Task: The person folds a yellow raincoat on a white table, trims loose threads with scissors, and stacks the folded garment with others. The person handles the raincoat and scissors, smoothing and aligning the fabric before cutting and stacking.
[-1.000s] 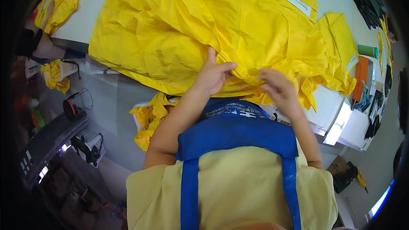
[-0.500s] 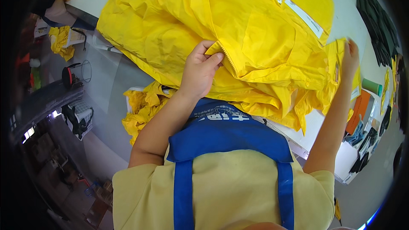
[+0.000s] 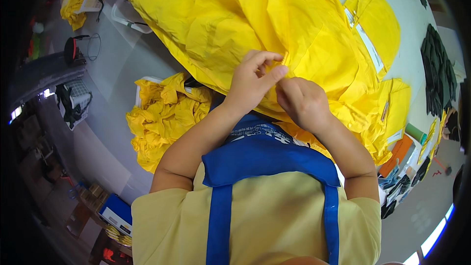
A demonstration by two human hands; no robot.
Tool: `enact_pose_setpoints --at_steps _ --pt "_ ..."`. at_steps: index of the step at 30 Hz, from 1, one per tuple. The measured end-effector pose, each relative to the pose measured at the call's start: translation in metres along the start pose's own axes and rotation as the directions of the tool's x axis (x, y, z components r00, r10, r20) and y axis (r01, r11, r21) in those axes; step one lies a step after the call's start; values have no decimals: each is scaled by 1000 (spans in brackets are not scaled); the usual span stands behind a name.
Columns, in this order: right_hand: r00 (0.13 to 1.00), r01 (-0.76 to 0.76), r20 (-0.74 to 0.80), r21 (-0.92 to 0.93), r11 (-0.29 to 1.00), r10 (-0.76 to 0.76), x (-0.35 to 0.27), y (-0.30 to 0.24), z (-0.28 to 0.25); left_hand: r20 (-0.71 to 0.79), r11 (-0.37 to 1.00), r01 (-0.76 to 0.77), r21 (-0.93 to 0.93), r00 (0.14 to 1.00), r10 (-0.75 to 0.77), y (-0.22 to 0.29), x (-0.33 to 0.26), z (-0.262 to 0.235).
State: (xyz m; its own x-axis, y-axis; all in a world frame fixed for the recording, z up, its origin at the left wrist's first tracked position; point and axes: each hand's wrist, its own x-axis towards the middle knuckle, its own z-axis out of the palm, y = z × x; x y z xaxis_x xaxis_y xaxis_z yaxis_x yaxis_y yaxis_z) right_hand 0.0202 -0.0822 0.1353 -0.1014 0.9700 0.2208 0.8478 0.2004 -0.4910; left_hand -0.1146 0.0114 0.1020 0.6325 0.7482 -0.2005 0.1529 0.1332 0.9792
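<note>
A large yellow garment (image 3: 211,24), crumpled, with a zipper along one edge, lies spread over the table in front of me. My left hand (image 3: 252,81) pinches that zipper edge between thumb and fingers, with a short end of it standing up past the fingertips. Close beside it, just to the right, my right hand (image 3: 304,100) is closed with its fingers curled down at the same edge. Its own fingers hide what it grips, if anything. The garment's near side bunches beneath both wrists.
Left of the table edge, a white basket (image 3: 139,99) holds a heap of yellow fabric (image 3: 169,118). Folded yellow pieces (image 3: 375,24) lie at the right, with dark green fabric (image 3: 438,71) beyond. An orange box (image 3: 396,154) and a green roll (image 3: 416,134) sit near the right edge.
My right hand has come in from the far-right yellow pieces to meet my left hand at the zipper edge. My left hand has kept its pinch. The whole view has shifted slightly.
</note>
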Motion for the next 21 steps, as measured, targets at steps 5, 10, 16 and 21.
enact_pose_setpoints --at_steps 5,10,16,21 --pt "983 -35 183 235 971 -9 39 13 -25 -14 990 70 -123 997 -72 -28 -2 -8" --pt "873 31 455 306 952 -175 96 37 -19 19 974 -225 5 974 225 -18 -20 -45" --pt "713 -356 697 458 814 -81 110 53 -8 -642 936 341 -90 698 -317 -202 -27 -130" --pt "667 -517 744 422 745 41 101 59 9 -307 711 375 -595 712 -632 -191 8 -142"
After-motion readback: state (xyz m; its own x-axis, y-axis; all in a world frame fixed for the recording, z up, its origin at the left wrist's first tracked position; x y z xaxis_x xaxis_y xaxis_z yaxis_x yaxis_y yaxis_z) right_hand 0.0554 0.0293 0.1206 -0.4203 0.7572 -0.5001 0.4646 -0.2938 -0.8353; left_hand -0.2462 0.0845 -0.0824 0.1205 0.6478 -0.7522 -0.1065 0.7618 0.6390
